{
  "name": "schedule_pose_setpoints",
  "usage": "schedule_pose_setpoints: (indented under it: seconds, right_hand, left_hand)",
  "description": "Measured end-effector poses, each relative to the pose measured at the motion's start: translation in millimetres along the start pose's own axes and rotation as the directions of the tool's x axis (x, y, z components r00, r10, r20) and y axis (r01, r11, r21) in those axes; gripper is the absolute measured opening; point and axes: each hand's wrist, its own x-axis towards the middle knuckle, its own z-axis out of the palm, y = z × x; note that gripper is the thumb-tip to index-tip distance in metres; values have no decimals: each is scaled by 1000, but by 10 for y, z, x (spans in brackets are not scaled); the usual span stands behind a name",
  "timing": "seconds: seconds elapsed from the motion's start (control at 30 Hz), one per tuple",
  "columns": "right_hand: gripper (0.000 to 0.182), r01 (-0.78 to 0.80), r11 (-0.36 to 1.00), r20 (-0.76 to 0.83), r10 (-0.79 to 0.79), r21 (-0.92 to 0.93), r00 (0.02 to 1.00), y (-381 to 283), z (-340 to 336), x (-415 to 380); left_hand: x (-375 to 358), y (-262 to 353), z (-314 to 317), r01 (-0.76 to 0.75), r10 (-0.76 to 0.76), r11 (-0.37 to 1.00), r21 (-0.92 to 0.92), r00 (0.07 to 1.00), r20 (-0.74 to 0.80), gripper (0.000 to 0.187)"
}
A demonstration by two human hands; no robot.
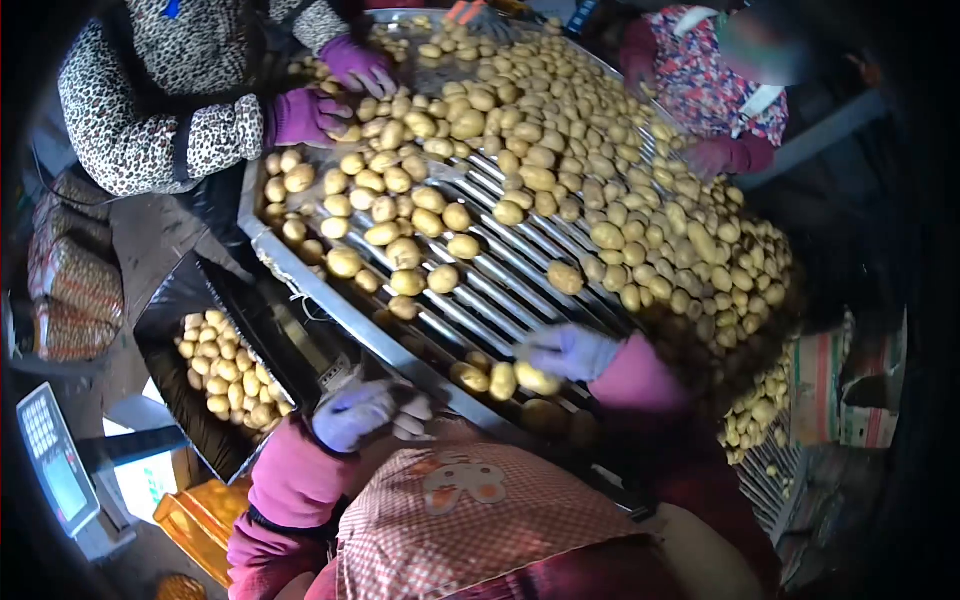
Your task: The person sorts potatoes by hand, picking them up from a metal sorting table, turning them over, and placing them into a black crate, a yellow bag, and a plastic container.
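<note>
A sorting table of metal rollers (500,290) slopes away from me, covered with many yellow potatoes (560,130). My right hand (566,351), in a pale blue glove, rests on the near rollers and touches a potato (537,380) at the table's near edge. Its grip on that potato is unclear. My left hand (357,413), also gloved, hovers near the table's near rim above my checked apron (470,515). Its fingers curl inward and I see nothing in it.
A black-lined box of potatoes (225,375) sits left of the table. A scale (55,460) and an orange crate (195,520) stand at lower left. A person in purple gloves (305,115) works at the far left, another person (710,90) at the far right.
</note>
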Motion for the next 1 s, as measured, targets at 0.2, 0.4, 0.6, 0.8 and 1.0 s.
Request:
schedule_pose_setpoints:
  seconds: [0.2,0.4,0.6,0.8,1.0]
  right_hand:
    - [21,46,997,-91,-41,58,995,443,-499,-501]
    - [28,616,717,364,-507,-325,781,668,-3,-430]
    - [24,286,951,86,-297,118,951,163,146,124]
    - [24,-96,983,-66,107,155,992,798,-659,-698]
    - [30,-95,978,112,117,-187,987,879,90,-1050]
  left_hand:
    - [339,-37,183,-139,74,955,262,967,243,40]
    - [508,-98,309,-95,-115,747,657,956,269,32]
    - [407,52,471,-33,-74,732,681,989,128,40]
    - [150,-219,61,-40,-23,918,395,988,155,42]
    - [163,-462,-126,-53,-22,931,361,979,202,44]
